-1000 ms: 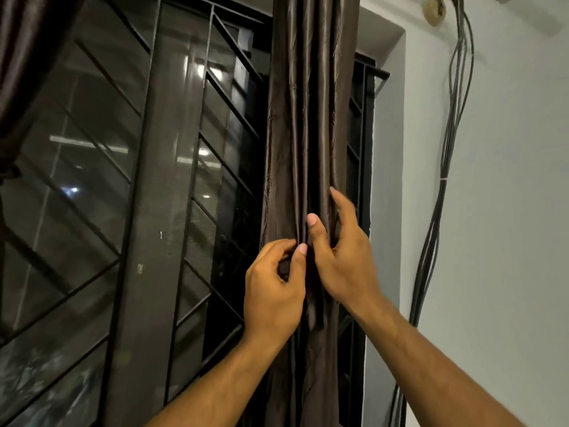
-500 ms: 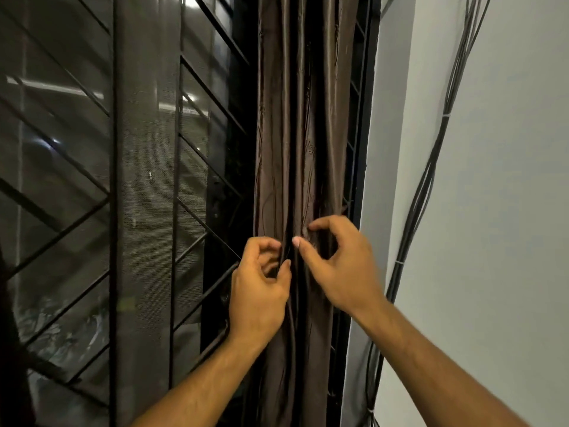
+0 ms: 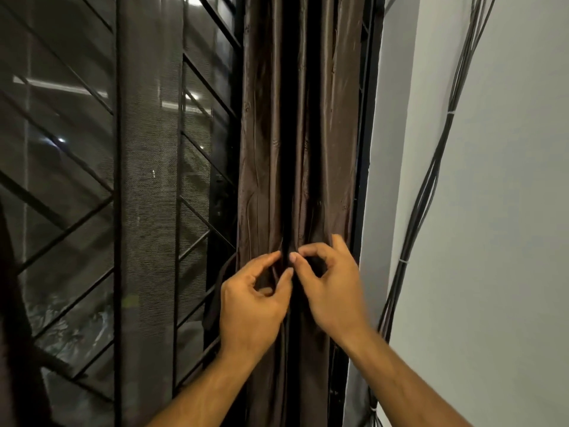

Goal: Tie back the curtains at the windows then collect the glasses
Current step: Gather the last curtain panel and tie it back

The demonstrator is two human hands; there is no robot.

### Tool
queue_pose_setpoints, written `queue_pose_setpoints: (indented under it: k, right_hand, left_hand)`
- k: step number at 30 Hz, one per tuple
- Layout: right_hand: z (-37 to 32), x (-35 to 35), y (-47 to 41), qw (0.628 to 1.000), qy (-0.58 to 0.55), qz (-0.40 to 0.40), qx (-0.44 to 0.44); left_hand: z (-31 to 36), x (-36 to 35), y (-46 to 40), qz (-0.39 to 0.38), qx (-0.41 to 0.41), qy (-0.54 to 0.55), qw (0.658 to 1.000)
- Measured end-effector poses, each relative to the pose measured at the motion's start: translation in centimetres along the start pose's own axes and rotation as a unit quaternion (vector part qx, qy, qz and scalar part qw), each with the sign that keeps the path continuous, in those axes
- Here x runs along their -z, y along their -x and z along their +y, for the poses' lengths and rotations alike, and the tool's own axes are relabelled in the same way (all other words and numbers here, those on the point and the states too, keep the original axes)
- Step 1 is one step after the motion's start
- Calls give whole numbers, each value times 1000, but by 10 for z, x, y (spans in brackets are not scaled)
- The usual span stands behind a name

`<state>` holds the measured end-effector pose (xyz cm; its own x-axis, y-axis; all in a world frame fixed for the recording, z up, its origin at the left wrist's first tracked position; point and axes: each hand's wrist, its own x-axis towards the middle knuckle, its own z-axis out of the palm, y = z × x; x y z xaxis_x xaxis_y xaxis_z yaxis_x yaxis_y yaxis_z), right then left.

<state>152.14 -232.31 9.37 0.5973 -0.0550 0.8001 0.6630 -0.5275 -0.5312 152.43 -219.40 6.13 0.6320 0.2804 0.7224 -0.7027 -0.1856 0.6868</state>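
Note:
A brown satin curtain (image 3: pixel 303 134) hangs gathered into narrow folds at the right side of the window. My left hand (image 3: pixel 251 306) and my right hand (image 3: pixel 331 291) meet at its front, about waist-high on the bundle. Each hand pinches a thin dark tie strip (image 3: pixel 284 263) that runs round the gathered cloth, thumbs and forefingers almost touching at the middle fold. A loose end of the strip (image 3: pixel 215 300) loops out to the left behind my left hand. No glasses are in view.
The window (image 3: pixel 92 180) has a black metal grille with diagonal bars and a mesh screen, dark outside. A bundle of black cables (image 3: pixel 431 186) runs down the white wall (image 3: pixel 508 241) right of the window frame. Another dark curtain edge (image 3: pixel 12 318) shows at far left.
Both hands have slid lower on the gathered curtain. The right hand, earlier laid flat with straight fingers, now curls into a pinch beside the left hand. The camera has tilted down.

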Motion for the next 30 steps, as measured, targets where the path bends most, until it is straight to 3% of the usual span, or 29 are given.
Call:
queue_pose_setpoints:
  k: [2, 4, 7, 11, 16, 25, 30]
  right_hand:
    - [-7, -4, 1, 999, -37, -31, 0]
    - [-6, -9, 3, 998, -47, -33, 7]
    - [8, -13, 10, 998, 9, 54, 8]
    - [20, -9, 18, 974, 162, 159, 21]
    - [12, -18, 22, 979, 163, 124, -9]
    - [34, -21, 16, 973, 161, 159, -40]
    - [33, -23, 16, 978, 106, 172, -49]
  left_hand:
    - [-1, 2, 2, -24, 0, 13, 1000]
    - [-1, 4, 0, 1, 4, 12, 1000]
    - [0, 14, -2, 59, 13, 23, 998]
    - [-1, 30, 1, 67, 6, 2, 998]
    - [6, 37, 2, 90, -20, -11, 996]
    - [-5, 48, -6, 109, -58, -98, 987]
    - [-1, 41, -5, 111, -64, -98, 987]
